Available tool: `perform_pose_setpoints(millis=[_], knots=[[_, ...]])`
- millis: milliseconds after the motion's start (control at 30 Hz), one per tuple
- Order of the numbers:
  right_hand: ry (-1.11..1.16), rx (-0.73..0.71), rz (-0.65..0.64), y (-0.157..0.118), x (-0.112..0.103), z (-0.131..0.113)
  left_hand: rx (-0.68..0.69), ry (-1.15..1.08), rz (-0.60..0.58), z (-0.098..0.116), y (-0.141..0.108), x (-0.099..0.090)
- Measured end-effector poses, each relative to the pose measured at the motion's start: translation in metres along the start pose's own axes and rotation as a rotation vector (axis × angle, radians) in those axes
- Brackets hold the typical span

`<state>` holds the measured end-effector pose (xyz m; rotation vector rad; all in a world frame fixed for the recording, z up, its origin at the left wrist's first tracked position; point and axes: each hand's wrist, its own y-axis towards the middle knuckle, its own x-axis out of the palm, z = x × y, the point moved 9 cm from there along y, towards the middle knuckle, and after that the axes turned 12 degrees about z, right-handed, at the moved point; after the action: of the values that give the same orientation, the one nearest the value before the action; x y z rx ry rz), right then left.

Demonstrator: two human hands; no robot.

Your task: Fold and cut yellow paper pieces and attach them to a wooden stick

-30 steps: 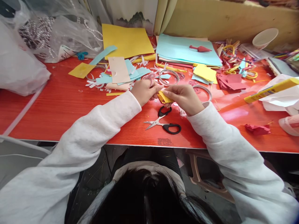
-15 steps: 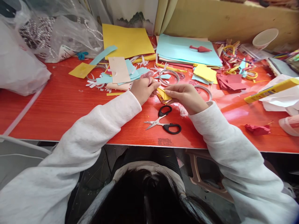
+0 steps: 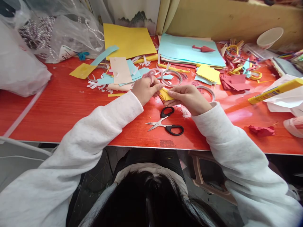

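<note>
A small folded yellow paper (image 3: 166, 95) is held between my two hands over the red table. My left hand (image 3: 146, 90) pinches its left end, with a pink loop-shaped item (image 3: 149, 74) right behind the knuckles. From the other side, the thumb and fingers of my right hand (image 3: 189, 98) grip the paper's right part. Black-handled scissors (image 3: 163, 122) lie with blades apart just below the hands. Rolls of tape (image 3: 171, 78) rest behind them. The fingertips partly hide the folded paper.
Yellow sheets (image 3: 129, 41) and blue sheets (image 3: 187, 50) lie at the back. Paper scraps (image 3: 120, 70) are spread left of centre. Red paper pieces (image 3: 234, 82), a yellow glue stick (image 3: 274, 91) and a white cup (image 3: 270, 37) are at right. Plastic bags (image 3: 21, 60) stand at left.
The yellow paper has turned slightly in my fingers, and its flat face shows more. Both hands have otherwise barely moved.
</note>
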<state>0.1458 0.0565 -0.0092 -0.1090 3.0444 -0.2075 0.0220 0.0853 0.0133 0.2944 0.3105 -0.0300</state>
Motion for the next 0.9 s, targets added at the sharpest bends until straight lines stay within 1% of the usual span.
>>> perform_pose_setpoints(millis=[167,267,433,600,667,767,833,900], knots=[[-0.019,-0.053,0.008,-0.004,0.001,-0.008,-0.051,-0.063,-0.026,-0.004,-0.001,0.004],[-0.033,-0.054,0.000,-0.004,0.002,-0.009,-0.077,-0.077,-0.019,-0.005,0.000,0.004],[-0.053,0.012,-0.114,-0.005,0.008,-0.003,-0.081,-0.054,-0.021,-0.002,0.003,-0.001],[-0.057,0.015,-0.182,-0.006,0.013,0.000,-0.064,-0.099,0.001,0.000,0.005,-0.003],[-0.082,-0.007,-0.160,-0.006,0.012,-0.001,-0.087,-0.129,0.007,-0.002,0.004,-0.002],[-0.119,-0.060,-0.083,-0.004,0.008,-0.005,-0.125,-0.164,0.014,-0.004,0.003,0.000],[-0.120,-0.093,-0.078,-0.004,0.008,-0.008,-0.137,-0.163,0.007,-0.004,0.003,0.000],[-0.121,-0.142,-0.090,-0.005,0.008,-0.013,-0.121,-0.135,-0.002,-0.002,0.002,0.000]])
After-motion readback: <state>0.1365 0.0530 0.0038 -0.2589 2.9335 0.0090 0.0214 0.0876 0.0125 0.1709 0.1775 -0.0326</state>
